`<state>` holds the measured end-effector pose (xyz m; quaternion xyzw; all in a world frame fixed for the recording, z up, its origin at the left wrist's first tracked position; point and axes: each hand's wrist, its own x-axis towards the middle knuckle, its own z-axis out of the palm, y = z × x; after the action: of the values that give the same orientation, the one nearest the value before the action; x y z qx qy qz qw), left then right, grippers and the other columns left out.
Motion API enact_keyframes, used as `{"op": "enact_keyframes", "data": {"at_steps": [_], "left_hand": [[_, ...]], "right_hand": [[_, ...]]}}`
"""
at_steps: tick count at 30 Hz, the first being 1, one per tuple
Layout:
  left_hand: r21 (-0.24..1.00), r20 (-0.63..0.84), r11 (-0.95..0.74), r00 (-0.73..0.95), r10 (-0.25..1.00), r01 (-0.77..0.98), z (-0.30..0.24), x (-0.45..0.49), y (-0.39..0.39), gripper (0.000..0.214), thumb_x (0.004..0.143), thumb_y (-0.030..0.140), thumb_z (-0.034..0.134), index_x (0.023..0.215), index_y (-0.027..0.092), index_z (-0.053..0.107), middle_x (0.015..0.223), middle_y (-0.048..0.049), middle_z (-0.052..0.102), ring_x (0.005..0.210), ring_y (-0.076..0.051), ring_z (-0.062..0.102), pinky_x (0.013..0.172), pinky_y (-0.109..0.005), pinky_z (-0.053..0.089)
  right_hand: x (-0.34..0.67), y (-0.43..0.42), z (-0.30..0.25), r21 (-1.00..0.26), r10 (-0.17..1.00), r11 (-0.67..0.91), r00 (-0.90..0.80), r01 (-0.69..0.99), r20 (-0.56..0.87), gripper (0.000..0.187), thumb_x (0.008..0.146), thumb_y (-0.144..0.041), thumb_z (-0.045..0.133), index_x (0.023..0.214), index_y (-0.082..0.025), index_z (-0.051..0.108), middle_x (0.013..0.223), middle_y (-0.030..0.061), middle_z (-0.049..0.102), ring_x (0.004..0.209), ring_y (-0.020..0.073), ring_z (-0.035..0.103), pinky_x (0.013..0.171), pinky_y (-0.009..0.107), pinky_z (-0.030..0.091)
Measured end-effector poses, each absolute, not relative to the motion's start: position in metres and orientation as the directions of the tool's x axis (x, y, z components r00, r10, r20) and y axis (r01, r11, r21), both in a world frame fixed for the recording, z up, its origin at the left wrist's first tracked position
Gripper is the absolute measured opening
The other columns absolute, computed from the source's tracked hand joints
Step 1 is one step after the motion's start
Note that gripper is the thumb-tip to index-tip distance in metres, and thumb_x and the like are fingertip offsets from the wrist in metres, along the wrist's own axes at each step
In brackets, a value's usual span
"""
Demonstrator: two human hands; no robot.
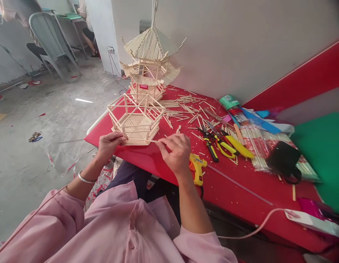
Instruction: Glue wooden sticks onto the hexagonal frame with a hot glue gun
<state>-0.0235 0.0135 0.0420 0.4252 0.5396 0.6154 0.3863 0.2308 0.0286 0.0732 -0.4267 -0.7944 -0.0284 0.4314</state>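
Pink sleeve (49, 223); right hand (176, 151), stick (154, 141) crosswise, tip leftward at hexagonal frame (136, 118)

A left hand (110, 143) steadies a hexagonal stick frame (136, 118) on a red bench (229, 186) while the right hand (176, 151) pinches a thin stick (154, 141) against it, glue gun (197, 168) just beside.

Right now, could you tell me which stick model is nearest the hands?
The low, roofless hexagonal frame, which the left hand touches; the tall roofed tower stands behind it.
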Motion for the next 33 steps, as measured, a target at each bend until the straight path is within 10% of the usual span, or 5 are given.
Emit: {"op": "enact_keyframes", "data": {"at_steps": [8,13,25,29,33], "left_hand": [[0.600,0.715,-0.365,-0.273,0.644,0.712,0.047,-0.002,-0.042,0.009,0.074,0.030,0.079,0.073,0.024,0.072,0.073,-0.0048,0.065,0.072,-0.020,0.062,0.075,-0.038,0.054],[0.546,0.542,-0.609,0.312,0.780,0.575,0.060,0.037,-0.031,0.021,0.091,0.026,0.060,0.105,0.024,0.075,0.094,-0.0102,0.074,0.083,-0.021,0.068,0.077,-0.034,0.052],[0.764,0.480,-0.561,0.299,0.824,0.318,0.060,0.078,-0.010,0.026,0.094,0.027,0.052,0.088,0.019,0.076,0.064,-0.0053,0.063,0.055,-0.014,0.055,0.054,-0.024,0.042],[0.904,0.350,-0.371,0.127,0.928,0.214,0.063,0.090,-0.002,0.026,0.089,0.031,0.058,0.074,0.018,0.074,0.063,-0.0050,0.066,0.055,-0.014,0.056,0.055,-0.025,0.043],[0.994,0.110,-0.109,0.062,0.992,-0.015,0.068,0.101,0.006,0.027,0.082,0.042,0.065,0.069,0.018,0.073,0.060,-0.0031,0.066,0.047,-0.012,0.050,0.047,-0.025,0.041]], "right_hand": [[0.235,-0.005,0.079,-0.189,0.650,0.628,-0.375,0.754,0.661,0.011,0.092,-0.032,0.064,0.083,-0.029,0.070,0.074,0.0005,0.069,0.086,0.0209,0.059,0.092,0.041,0.040],[0.238,-0.018,0.088,-0.114,0.635,0.652,-0.458,0.749,0.623,0.008,0.093,-0.029,0.062,0.088,-0.027,0.069,0.079,0.0005,0.070,0.091,0.0203,0.060,0.098,0.041,0.039],[0.283,-0.020,0.104,-0.131,0.656,0.614,-0.411,0.778,0.633,0.015,0.091,-0.030,0.064,0.106,-0.031,0.067,0.098,0.0029,0.070,0.103,0.0216,0.062,0.101,0.042,0.042],[0.343,0.025,0.103,-0.351,0.792,0.175,0.080,0.920,0.605,0.057,0.095,-0.045,0.048,0.146,-0.020,0.042,0.140,0.0185,0.052,0.126,0.0314,0.051,0.103,0.051,0.042],[0.393,0.073,0.089,-0.015,0.955,-0.291,0.290,0.957,-0.065,0.084,0.084,-0.059,0.056,0.147,-0.004,0.039,0.139,0.0289,0.051,0.128,0.0439,0.049,0.102,0.057,0.040]]}}
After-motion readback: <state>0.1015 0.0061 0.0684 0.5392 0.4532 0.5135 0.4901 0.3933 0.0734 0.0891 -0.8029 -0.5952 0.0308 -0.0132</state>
